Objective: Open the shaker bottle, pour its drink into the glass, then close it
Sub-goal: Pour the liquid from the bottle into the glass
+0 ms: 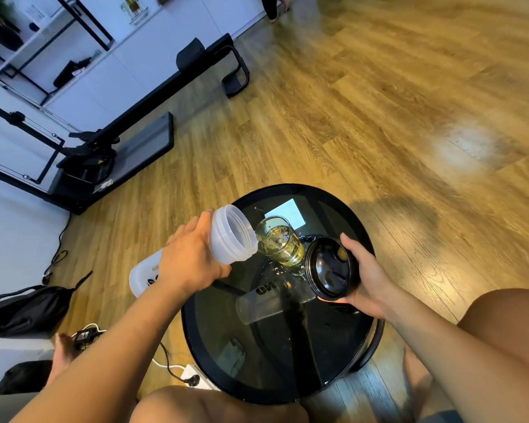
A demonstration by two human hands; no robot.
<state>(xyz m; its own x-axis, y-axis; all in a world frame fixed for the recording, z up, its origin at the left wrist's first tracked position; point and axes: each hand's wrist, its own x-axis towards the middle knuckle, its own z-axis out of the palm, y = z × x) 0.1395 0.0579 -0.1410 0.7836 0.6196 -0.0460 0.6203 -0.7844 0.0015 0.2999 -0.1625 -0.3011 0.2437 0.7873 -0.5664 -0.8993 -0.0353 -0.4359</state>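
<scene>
My left hand (193, 254) grips a translucent white shaker bottle (229, 236), tilted with its open threaded mouth down against the rim of a clear glass (280, 242). A thin stream of yellow drink runs into the glass, which stands on the round black glass table (287, 361) and holds yellow liquid partway up. My right hand (367, 276) holds the black screw lid (330, 268) just right of the glass, its inside facing me. Spilled droplets lie on the tabletop around the glass.
The bottle's reflection shows in the tabletop below the glass. My bare knees flank the table's near edge. A black bag (25, 309), cables and a white power strip (193, 377) lie on the wooden floor to the left. Black exercise equipment (119, 148) stands farther back.
</scene>
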